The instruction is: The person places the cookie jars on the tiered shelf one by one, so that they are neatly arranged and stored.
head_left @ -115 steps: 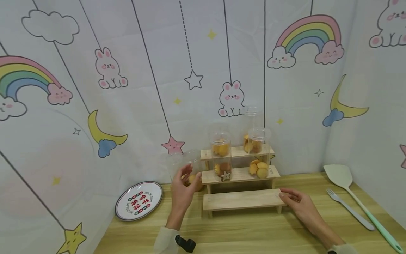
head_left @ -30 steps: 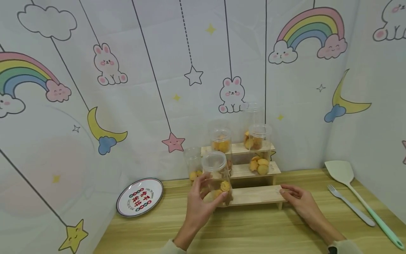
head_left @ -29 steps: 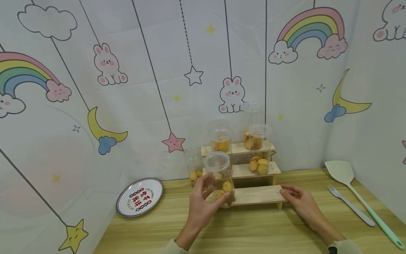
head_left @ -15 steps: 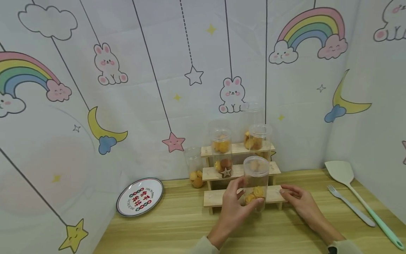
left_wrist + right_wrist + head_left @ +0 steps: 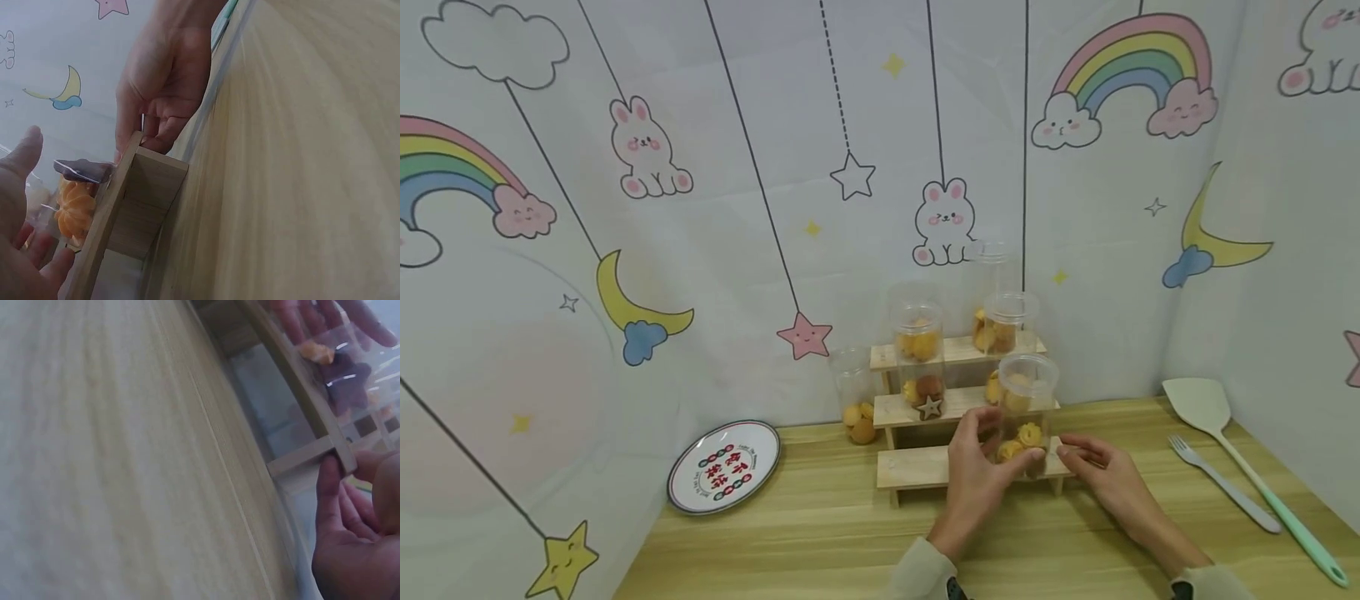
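In the head view my left hand (image 5: 981,479) holds a clear plastic jar (image 5: 1028,396) of cookies, thumb in front and fingers on its left side. The jar stands upright at the right part of the lowest step of a wooden three-step stand (image 5: 913,469); whether its base fully rests there I cannot tell. My right hand (image 5: 1112,479) pinches the right end of that step, thumb and fingers on the board, as the right wrist view shows. In the left wrist view, an orange cookie (image 5: 75,209) and a dark one (image 5: 84,169) show beside the board.
More cookie jars stand on the upper steps, including a middle-step jar (image 5: 919,367). Another jar (image 5: 855,400) stands on the table left of the stand. A printed plate (image 5: 724,467) leans at left. A fork (image 5: 1225,483) and a spatula (image 5: 1198,408) lie at right.
My left hand has taken a jar from left of the stand and carried it right to the lowest step, lifting it slightly in the last half second. My right hand stays on the step's end.
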